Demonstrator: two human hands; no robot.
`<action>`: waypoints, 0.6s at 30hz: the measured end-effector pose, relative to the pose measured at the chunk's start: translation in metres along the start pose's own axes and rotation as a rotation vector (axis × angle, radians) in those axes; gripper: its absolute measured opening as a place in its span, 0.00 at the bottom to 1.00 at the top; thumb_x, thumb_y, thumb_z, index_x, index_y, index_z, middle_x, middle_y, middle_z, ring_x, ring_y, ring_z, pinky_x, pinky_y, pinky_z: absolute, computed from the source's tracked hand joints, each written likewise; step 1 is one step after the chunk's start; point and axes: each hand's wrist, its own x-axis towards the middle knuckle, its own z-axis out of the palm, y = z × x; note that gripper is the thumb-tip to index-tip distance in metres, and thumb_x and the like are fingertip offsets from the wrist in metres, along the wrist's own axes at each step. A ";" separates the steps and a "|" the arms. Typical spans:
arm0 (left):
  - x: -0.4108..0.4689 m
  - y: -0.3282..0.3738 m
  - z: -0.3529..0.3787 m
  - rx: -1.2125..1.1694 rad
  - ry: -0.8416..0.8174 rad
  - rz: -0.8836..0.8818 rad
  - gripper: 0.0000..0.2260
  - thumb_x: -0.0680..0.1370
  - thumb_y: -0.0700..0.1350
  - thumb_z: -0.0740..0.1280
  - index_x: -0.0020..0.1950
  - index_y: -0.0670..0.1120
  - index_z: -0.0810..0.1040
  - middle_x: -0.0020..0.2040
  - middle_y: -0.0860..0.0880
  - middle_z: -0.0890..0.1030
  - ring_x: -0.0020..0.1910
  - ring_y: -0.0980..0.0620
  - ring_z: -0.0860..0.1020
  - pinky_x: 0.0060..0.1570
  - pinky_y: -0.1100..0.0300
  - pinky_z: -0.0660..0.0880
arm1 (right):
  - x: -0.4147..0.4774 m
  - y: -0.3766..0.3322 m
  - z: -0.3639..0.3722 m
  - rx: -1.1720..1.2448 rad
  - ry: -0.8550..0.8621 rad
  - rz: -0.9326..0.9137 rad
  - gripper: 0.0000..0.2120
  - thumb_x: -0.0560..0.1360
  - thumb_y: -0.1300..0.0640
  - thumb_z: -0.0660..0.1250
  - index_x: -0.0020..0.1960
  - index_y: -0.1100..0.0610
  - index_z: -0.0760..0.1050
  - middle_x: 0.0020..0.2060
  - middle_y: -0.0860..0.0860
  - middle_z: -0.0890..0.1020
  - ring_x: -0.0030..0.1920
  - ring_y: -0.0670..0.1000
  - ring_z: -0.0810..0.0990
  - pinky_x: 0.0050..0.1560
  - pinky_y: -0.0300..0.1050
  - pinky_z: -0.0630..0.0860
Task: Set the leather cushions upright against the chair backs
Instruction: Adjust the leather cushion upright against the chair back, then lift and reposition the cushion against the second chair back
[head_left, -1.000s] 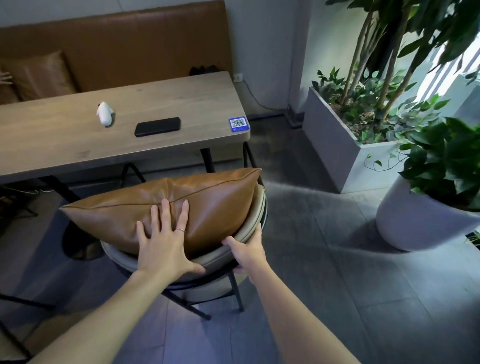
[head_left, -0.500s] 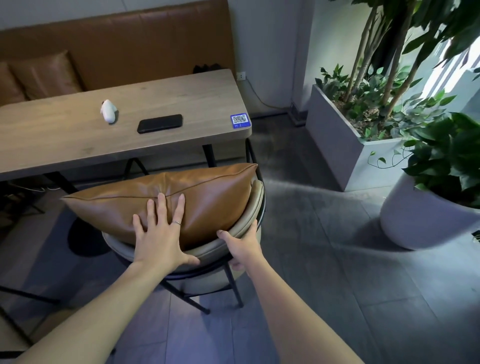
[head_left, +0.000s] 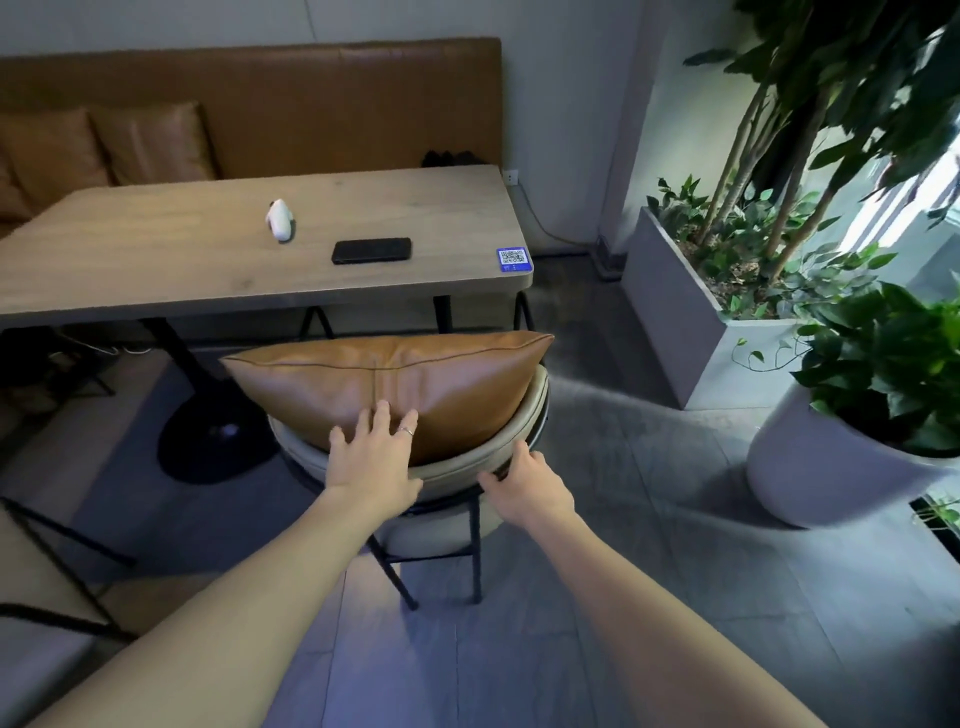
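A tan leather cushion (head_left: 384, 379) stands on edge inside a beige round-backed chair (head_left: 467, 470), leaning on the chair's curved back and rising above it. My left hand (head_left: 371, 457) lies flat with spread fingers over the chair rim and on the cushion's lower face. My right hand (head_left: 524, 480) curls over the rim of the chair back to the right of it. Two more tan cushions (head_left: 150, 143) lean against the brown bench back (head_left: 311, 98) beyond the table.
The wooden table (head_left: 156, 260) stands just behind the chair, with a black phone (head_left: 371, 250), a small white device (head_left: 279, 221) and a QR sticker (head_left: 513, 258) on it. A grey planter (head_left: 675, 312) and a white plant pot (head_left: 810, 478) stand on the right. Black chair frames (head_left: 52, 571) sit lower left.
The cushion has turned from tilted to level and sits squarer in the chair. My left hand slid lower, onto the chair rim. The view has pulled back and risen.
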 end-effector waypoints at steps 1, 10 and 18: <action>-0.007 -0.004 -0.003 -0.004 0.006 0.023 0.34 0.79 0.57 0.65 0.81 0.50 0.55 0.80 0.43 0.59 0.78 0.41 0.57 0.72 0.38 0.60 | -0.007 -0.005 -0.004 -0.028 0.004 -0.018 0.28 0.77 0.39 0.59 0.73 0.51 0.59 0.67 0.53 0.71 0.65 0.61 0.74 0.60 0.58 0.73; -0.075 -0.055 -0.081 -0.044 0.174 0.020 0.26 0.80 0.56 0.62 0.77 0.49 0.66 0.74 0.46 0.70 0.74 0.44 0.64 0.69 0.42 0.62 | -0.083 -0.091 -0.044 -0.182 0.215 -0.238 0.30 0.79 0.42 0.58 0.77 0.53 0.55 0.70 0.54 0.70 0.66 0.63 0.72 0.61 0.60 0.72; -0.172 -0.149 -0.177 -0.088 0.328 -0.014 0.26 0.80 0.54 0.61 0.77 0.49 0.66 0.76 0.46 0.68 0.76 0.43 0.62 0.71 0.41 0.59 | -0.195 -0.213 -0.060 -0.244 0.413 -0.481 0.31 0.81 0.43 0.57 0.79 0.52 0.53 0.75 0.53 0.66 0.71 0.61 0.68 0.65 0.62 0.67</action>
